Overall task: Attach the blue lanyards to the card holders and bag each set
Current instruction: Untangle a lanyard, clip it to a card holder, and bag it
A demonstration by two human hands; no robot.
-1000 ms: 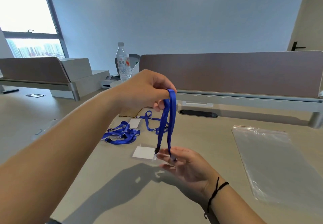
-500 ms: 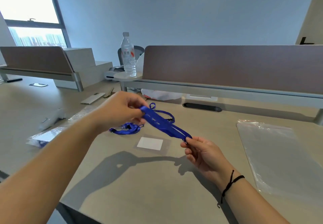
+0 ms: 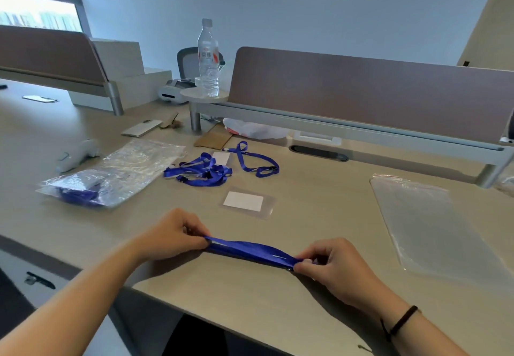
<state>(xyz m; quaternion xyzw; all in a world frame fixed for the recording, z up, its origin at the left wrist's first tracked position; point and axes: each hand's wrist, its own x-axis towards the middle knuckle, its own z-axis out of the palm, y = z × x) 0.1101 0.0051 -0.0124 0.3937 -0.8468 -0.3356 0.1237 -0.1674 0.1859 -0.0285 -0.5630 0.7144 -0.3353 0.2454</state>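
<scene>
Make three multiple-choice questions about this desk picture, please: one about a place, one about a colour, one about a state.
1. Where does the water bottle stand?
A. on a small round shelf by the divider
B. inside a bag
C. beside the right hand

2. What colour is the lanyard held between the hands?
A. red
B. blue
C. green

3. How is the card holder nearest the hands?
A. lying flat on the desk, unattached
B. clipped to the held lanyard
C. sealed in a bag

Answers: 1 A, it stands on the round shelf; 2 B, the strap is blue; 3 A, it lies alone while the left hand and right hand pinch the lanyard's ends.
</scene>
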